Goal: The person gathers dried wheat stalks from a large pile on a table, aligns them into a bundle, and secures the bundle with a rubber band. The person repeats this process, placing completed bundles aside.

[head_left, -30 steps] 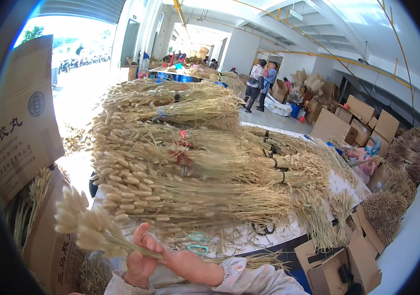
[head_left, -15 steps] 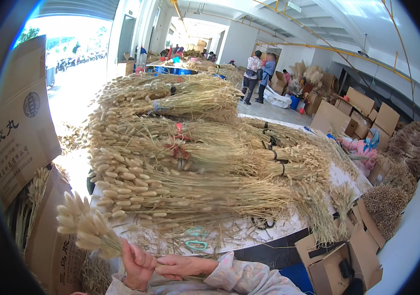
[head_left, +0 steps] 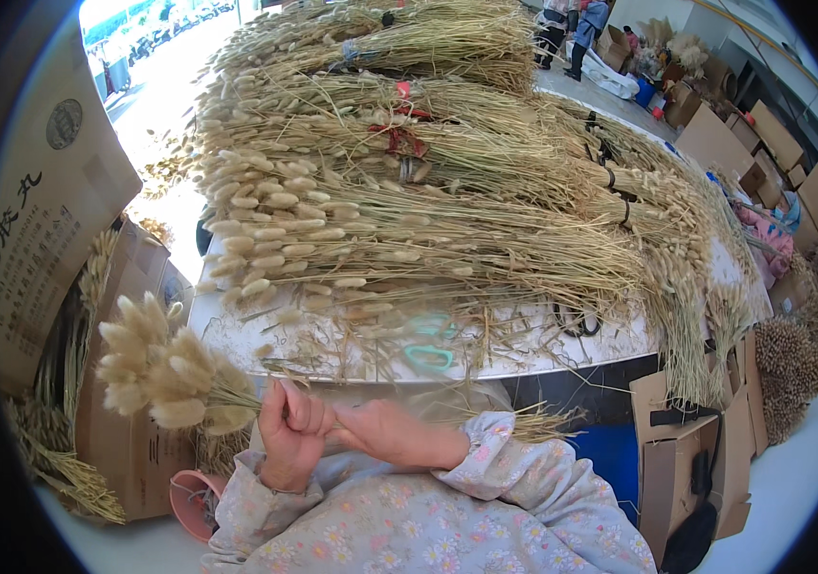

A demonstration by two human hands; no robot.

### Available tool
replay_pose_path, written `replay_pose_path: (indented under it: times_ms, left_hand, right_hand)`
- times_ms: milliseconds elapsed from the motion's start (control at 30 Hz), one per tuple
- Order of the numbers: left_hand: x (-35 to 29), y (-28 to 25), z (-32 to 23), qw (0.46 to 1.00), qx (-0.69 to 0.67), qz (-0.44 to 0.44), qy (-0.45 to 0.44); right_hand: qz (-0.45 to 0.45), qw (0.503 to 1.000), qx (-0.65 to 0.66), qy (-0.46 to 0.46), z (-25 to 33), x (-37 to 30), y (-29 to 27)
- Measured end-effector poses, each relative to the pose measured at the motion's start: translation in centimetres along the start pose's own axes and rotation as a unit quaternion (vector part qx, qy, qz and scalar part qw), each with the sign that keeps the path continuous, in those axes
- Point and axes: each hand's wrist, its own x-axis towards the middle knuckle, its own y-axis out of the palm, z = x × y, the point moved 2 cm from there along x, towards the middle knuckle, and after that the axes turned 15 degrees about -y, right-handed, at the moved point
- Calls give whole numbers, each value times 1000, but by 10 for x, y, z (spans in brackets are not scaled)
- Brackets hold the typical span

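Room: a pale grey floor (head_left: 596,79) with two people standing at the top of view and a bright opening at upper left. The long white table (head_left: 615,340) carries heaped tan bundles of dried, fluffy-headed grass (head_left: 371,230); loose stalk litter lies along its near edge. At left stands a large brown cardboard box (head_left: 136,421) beside a tall upright cardboard panel (head_left: 50,220); dried stalks stand between them. At lower right, a smaller open brown cardboard box (head_left: 667,488) has a black strap-like item (head_left: 701,473) at its opening. A round pink plastic bucket (head_left: 183,504) sits at lower left, contents too small to identify. Near the table's front edge, a hand-sized bunch of cream, fluffy-headed grass (head_left: 175,368) points heads left and slightly up, its long axis running down rightward into the left hand (head_left: 292,426), fingers closed around the stems. The right hand (head_left: 395,432) adjoins it, blurred; grip cannot be determined. Pale green plastic looped scissor handles (head_left: 428,348) lie on the table.
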Motion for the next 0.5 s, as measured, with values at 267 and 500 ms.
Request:
replay_pose_path:
  times_ms: [267, 500]
  left_hand:
    - [-12, -33, 10, 993, -103, -58, -23]
    - [-11, -29, 25, 995, -70, -55, -54]
  right_hand:
    - [-174, 976, -107, 70, -18, -43, -97]
    - [6, 932, -288, 220, -42, -83, -67]
